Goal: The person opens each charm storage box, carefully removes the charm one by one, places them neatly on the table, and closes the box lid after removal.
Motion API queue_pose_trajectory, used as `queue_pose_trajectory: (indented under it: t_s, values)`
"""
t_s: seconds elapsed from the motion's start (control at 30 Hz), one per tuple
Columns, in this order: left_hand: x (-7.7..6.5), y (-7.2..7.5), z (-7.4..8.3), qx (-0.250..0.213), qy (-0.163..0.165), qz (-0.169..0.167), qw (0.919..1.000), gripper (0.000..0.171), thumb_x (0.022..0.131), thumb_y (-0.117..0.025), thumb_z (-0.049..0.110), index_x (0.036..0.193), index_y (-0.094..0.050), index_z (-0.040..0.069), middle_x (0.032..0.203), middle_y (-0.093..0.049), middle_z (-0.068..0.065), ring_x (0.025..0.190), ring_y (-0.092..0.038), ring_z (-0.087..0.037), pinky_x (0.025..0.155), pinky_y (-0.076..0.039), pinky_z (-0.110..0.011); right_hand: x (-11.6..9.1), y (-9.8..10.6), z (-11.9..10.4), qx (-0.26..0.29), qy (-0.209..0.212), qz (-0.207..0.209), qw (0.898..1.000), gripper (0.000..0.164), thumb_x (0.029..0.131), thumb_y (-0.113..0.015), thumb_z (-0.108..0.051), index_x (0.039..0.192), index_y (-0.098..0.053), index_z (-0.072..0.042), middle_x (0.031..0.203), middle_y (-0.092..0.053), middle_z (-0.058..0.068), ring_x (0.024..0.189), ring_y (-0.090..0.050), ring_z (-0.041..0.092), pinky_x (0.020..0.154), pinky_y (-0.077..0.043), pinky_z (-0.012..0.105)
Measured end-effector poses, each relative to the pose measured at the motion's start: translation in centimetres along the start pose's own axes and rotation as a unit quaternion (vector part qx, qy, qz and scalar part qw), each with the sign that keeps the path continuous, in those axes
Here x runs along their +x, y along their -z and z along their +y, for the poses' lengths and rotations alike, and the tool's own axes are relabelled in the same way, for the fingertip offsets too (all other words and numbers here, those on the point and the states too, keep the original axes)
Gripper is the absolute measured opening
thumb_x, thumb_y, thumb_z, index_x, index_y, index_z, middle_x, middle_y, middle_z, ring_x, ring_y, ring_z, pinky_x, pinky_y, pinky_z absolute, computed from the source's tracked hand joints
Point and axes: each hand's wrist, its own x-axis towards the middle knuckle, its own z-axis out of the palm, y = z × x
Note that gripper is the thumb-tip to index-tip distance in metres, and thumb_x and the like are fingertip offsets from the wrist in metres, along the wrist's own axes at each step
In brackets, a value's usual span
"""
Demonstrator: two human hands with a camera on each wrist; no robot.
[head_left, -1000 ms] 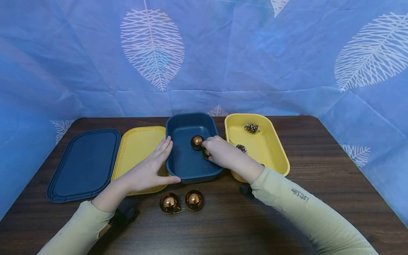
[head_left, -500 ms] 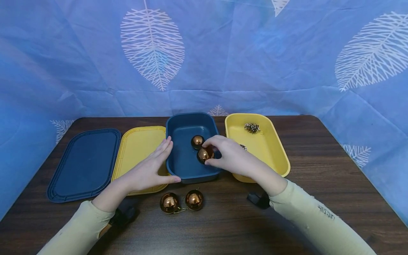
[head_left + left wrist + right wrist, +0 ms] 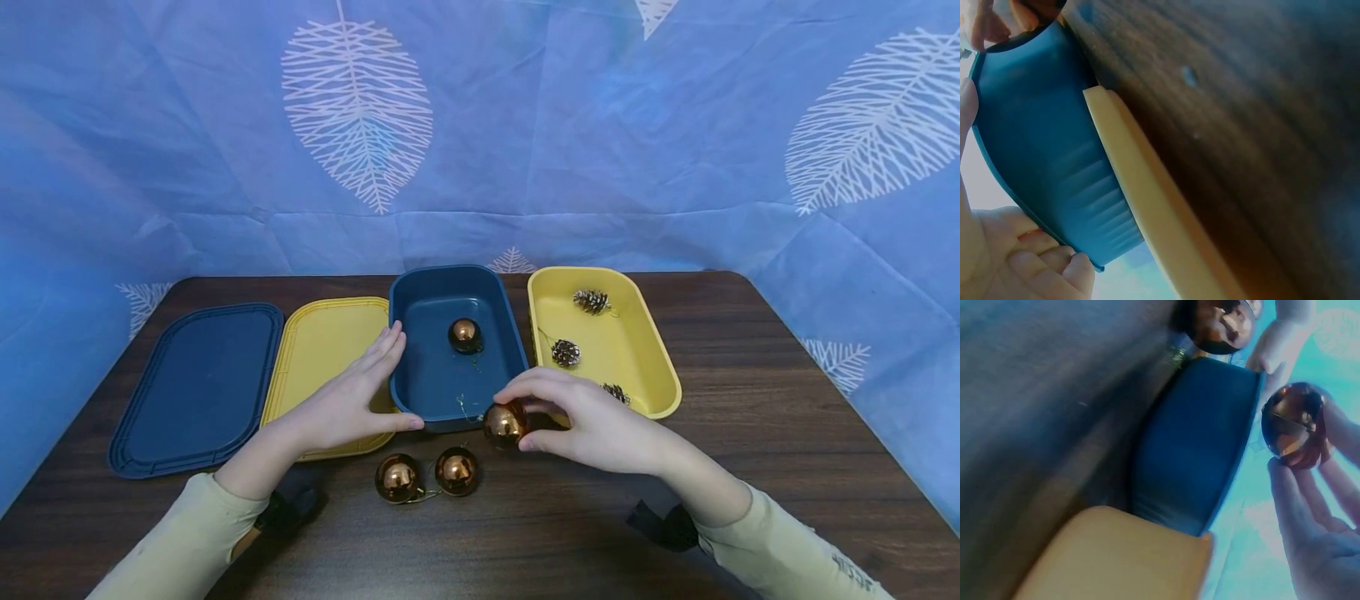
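In the head view my right hand [image 3: 592, 425] pinches a shiny copper-brown Christmas ball [image 3: 506, 426] between thumb and fingers, at the blue box's front right corner. The right wrist view shows the ball [image 3: 1296, 425] held at the fingertips, above the box's rim. My left hand [image 3: 351, 393] is spread beside the blue box [image 3: 453, 414], its fingers straight against the left wall and the thumb at the front left corner. One more ball [image 3: 465, 335] lies inside the blue box. Two others, a left ball [image 3: 398, 478] and a right ball [image 3: 457, 471], rest on the table in front.
A yellow box [image 3: 660, 350] with several small pinecones, one pinecone [image 3: 566, 353] near its left wall, stands right of the blue box. On the left lie a blue lid [image 3: 198, 383] and a yellow lid [image 3: 322, 358]. A blue leaf-print cloth [image 3: 480, 167] hangs behind the table.
My right hand has lifted one ball out of the blue box and brought it toward me and slightly right, over the front edge. The left hand has stayed in place.
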Motion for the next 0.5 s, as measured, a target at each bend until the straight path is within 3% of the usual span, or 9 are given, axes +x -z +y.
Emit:
queue_pose_trajectory:
  t_s: [0.2, 0.37, 0.5]
  values:
    - [0.0, 0.0, 0.0, -0.005, 0.000, 0.000, 1.0000, 0.112, 0.076, -0.060, 0.071, 0.154, 0.001, 0.017, 0.158, 0.013, 0.006, 0.144, 0.009, -0.015, 0.112, -0.017, -0.051, -1.4, -1.0, 0.6, -0.026, 0.019, -0.013, 0.999, 0.047, 0.082, -0.075, -0.004, 0.124, -0.057, -0.016, 0.126, -0.054, -0.004, 0.112, -0.054, 0.010, 0.091, -0.049, 0.031]
    - [-0.1, 0.0, 0.1, -0.006, -0.001, 0.000, 1.0000, 0.111, 0.078, -0.061, 0.069, 0.154, 0.001, 0.017, 0.158, 0.013, 0.007, 0.145, 0.007, -0.018, 0.112, -0.018, -0.051, -1.8, -1.5, 0.6, -0.061, -0.015, -0.038, 0.997, 0.044, 0.084, -0.074, -0.009, 0.123, -0.056, -0.019, 0.125, -0.053, -0.008, 0.109, -0.053, 0.007, 0.089, -0.049, 0.032]
    - [-0.1, 0.1, 0.1, -0.008, 0.005, -0.003, 0.9999, 0.110, 0.078, -0.060, 0.070, 0.154, 0.001, 0.018, 0.157, 0.014, 0.008, 0.145, 0.007, -0.018, 0.112, -0.018, -0.050, -1.6, -1.9, 0.8, -0.054, -0.044, -0.057, 0.996, 0.042, 0.084, -0.073, -0.008, 0.122, -0.056, -0.014, 0.121, -0.053, -0.007, 0.107, -0.053, 0.007, 0.089, -0.049, 0.030]
